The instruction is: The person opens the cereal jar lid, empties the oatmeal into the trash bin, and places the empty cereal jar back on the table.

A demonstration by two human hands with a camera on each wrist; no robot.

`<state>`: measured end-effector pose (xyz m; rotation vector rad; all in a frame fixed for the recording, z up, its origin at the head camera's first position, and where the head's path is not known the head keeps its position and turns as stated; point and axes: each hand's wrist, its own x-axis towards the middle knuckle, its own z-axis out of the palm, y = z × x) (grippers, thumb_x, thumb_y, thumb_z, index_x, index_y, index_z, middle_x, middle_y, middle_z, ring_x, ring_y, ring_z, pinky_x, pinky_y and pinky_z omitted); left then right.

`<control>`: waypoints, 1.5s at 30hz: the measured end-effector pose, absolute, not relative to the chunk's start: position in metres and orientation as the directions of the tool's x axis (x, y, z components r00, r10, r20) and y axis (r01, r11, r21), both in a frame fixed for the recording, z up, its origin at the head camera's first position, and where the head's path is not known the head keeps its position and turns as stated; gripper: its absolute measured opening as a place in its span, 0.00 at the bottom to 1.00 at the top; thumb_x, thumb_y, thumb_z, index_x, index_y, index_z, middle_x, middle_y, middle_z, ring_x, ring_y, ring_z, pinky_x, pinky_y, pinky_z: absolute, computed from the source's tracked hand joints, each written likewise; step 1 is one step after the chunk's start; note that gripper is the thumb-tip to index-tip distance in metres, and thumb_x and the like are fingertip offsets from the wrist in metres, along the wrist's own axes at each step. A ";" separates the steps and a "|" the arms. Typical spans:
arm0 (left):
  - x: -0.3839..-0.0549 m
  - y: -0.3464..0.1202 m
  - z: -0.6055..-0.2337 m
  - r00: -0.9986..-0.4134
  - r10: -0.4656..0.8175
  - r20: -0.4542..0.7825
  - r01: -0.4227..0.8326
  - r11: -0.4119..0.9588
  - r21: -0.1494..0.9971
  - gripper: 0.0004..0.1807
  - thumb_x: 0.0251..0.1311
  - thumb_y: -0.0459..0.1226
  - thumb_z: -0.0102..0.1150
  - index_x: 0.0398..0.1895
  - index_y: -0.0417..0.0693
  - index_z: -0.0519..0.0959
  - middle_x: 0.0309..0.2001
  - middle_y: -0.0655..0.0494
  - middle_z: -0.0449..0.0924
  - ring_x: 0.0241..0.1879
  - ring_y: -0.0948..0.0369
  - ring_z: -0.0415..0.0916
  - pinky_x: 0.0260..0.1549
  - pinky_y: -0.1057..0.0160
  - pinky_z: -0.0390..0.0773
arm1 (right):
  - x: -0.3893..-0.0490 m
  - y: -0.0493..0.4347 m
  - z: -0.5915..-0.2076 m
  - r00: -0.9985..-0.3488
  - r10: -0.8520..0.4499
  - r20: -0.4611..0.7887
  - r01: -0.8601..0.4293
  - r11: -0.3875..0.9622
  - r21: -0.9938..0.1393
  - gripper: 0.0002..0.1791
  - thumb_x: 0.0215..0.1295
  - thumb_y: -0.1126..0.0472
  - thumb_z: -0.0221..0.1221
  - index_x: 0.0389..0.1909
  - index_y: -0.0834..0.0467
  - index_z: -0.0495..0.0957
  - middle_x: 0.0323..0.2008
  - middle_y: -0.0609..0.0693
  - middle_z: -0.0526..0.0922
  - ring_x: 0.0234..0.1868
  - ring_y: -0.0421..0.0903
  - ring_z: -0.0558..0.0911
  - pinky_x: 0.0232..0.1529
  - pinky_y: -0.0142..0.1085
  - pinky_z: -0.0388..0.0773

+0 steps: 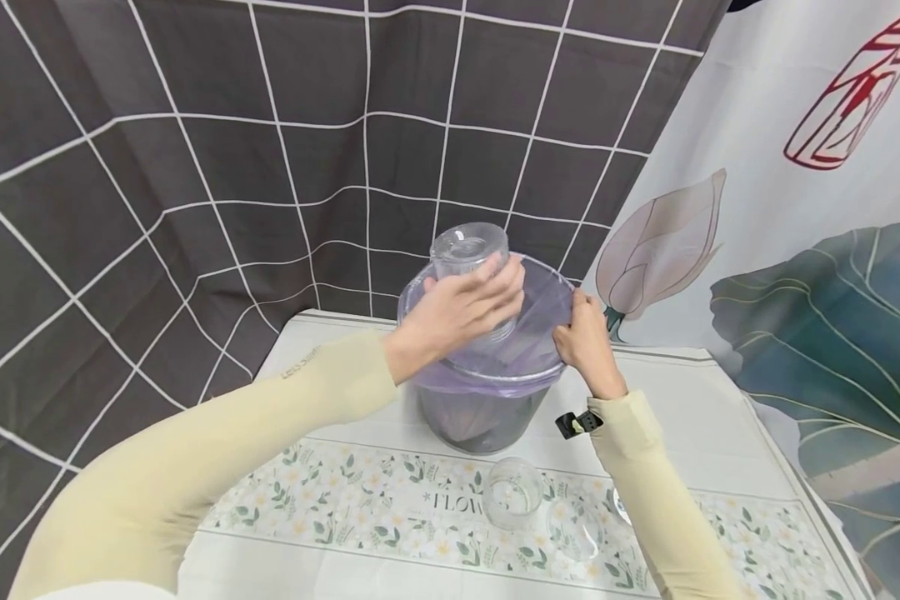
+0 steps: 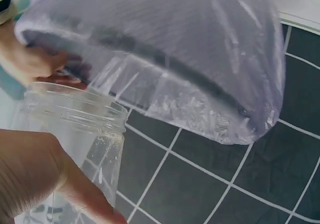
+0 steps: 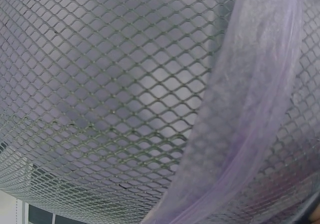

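Note:
My left hand [image 1: 468, 304] grips a clear threaded jar [image 1: 468, 246], its base up and its open mouth tipped down over a wire-mesh bin [image 1: 472, 421]. A thin purple plastic bag [image 1: 543, 312] lines the bin and folds over its rim. On the rim's right side, my right hand [image 1: 591, 342] holds the edge with fingers curled over it and the bag. In the left wrist view, the jar's mouth [image 2: 75, 104] faces the bag, and small droplets cling below its threads. Close mesh [image 3: 115, 74] and the bag's fold [image 3: 240, 119] fill the right wrist view.
In front of the bin, another clear round container [image 1: 512, 492] stands on the flowered tablecloth [image 1: 345, 500]. Beside it lies a clear round piece [image 1: 573, 532]; a small white-and-blue item [image 1: 621, 505] is partly hidden by my right sleeve. A dark grid curtain [image 1: 330, 158] hangs behind.

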<state>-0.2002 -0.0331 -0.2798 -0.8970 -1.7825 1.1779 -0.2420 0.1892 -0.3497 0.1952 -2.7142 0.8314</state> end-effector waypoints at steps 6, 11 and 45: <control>-0.198 -0.035 -0.284 -0.358 0.820 0.447 0.269 0.549 -0.791 0.21 0.61 0.32 0.36 0.57 0.50 0.66 0.59 0.46 0.66 0.60 0.52 0.59 0.64 0.55 0.54 | -0.242 0.189 -0.348 -0.948 -0.032 0.318 -0.203 0.829 -0.521 0.35 0.44 0.71 0.42 0.60 0.76 0.58 0.54 0.77 0.63 0.54 0.72 0.66 0.54 0.60 0.65; -0.195 -0.036 -0.289 -0.358 0.738 0.572 0.293 0.670 -0.682 0.20 0.60 0.31 0.36 0.55 0.48 0.68 0.55 0.46 0.68 0.56 0.52 0.63 0.60 0.56 0.60 | -0.243 0.189 -0.348 -0.955 -0.026 0.296 -0.186 0.830 -0.527 0.36 0.45 0.71 0.42 0.62 0.75 0.56 0.55 0.77 0.62 0.55 0.72 0.65 0.56 0.59 0.64; -0.173 -0.067 -0.301 -0.822 0.070 0.566 0.385 0.800 0.460 0.55 0.21 0.52 0.75 0.62 0.49 0.63 0.51 0.49 0.68 0.47 0.52 0.65 0.43 0.56 0.72 | -0.240 0.189 -0.347 -0.955 -0.022 0.296 -0.187 0.821 -0.540 0.37 0.44 0.71 0.42 0.62 0.76 0.55 0.55 0.77 0.62 0.55 0.71 0.65 0.56 0.59 0.64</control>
